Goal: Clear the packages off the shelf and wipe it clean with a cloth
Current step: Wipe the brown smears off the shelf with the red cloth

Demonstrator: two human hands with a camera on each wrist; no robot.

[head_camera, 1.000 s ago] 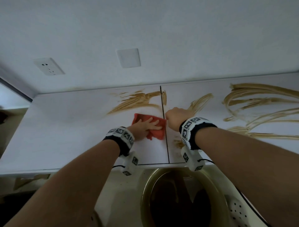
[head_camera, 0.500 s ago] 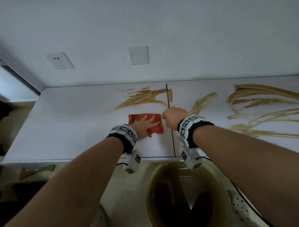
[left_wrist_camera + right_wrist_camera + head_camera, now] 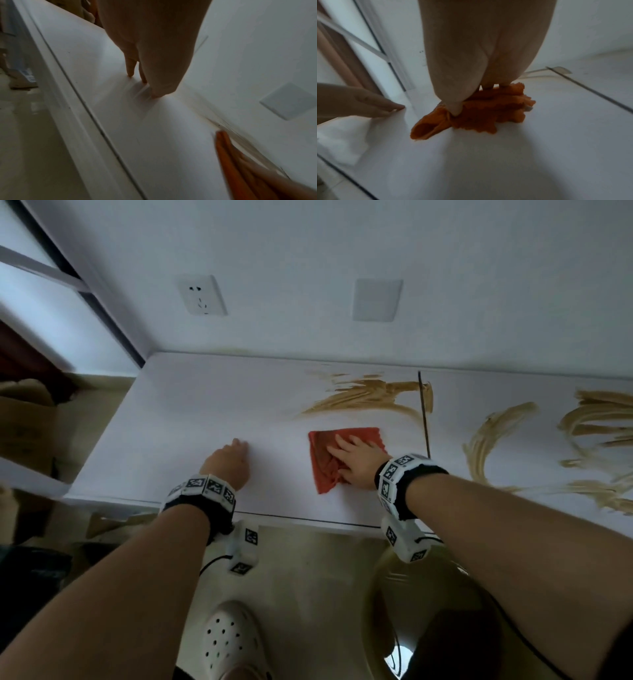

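The white shelf [image 3: 171,422] carries brown smears [image 3: 363,397] near its back edge, and more smears [image 3: 493,433] lie to the right of a dark seam [image 3: 424,419]. A red-orange cloth [image 3: 320,460] lies bunched on the shelf just left of the seam. My right hand [image 3: 346,448] presses down on it with fingers spread; in the right wrist view the thumb digs into a fold of the cloth [image 3: 479,119]. My left hand [image 3: 239,445] rests its fingertips on bare shelf well left of the cloth, holding nothing [image 3: 145,81]. No packages are in view.
A wall socket [image 3: 202,296] and a blank cover plate [image 3: 376,299] sit on the wall above the shelf. Below the front edge stands a round basin [image 3: 387,594] of dark water. A white clog [image 3: 229,642] is on the floor; cardboard boxes [image 3: 24,419] stand at the left.
The cloth passed from my left hand to my right. The left hand slid away to the left onto bare shelf; the right, earlier a fist beside the cloth, now presses flat on it.
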